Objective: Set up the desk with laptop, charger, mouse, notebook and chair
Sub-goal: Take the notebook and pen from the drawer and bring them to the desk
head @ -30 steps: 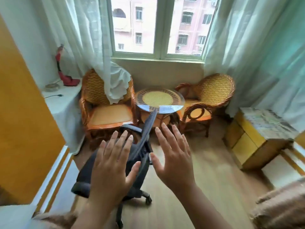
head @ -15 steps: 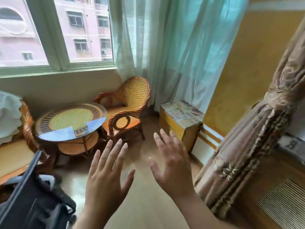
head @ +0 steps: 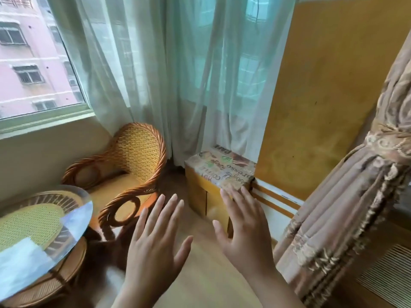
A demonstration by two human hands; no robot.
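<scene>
From where I stand, none of the desk things — laptop, charger, mouse, notebook, office chair — shows in this corner, so I cannot tell which way they lie from either grip or which hand is nearer; my guess is the person must look elsewhere for them. Taking the woven wicker armchair (head: 131, 172) as the mark: to its left sits a round rattan surface (head: 44, 221) under a glossy glass top. Just in front of the armchair the left hand (head: 153, 247) hangs in the air, fingers spread, holding nothing. Right of it the right hand (head: 244, 232) is likewise splayed and empty. Behind that hand, right of the armchair, stands a boxy yellow cabinet (head: 213, 181) with printed paper on top, then sheer curtains and a heavy tied drape (head: 347, 196).
</scene>
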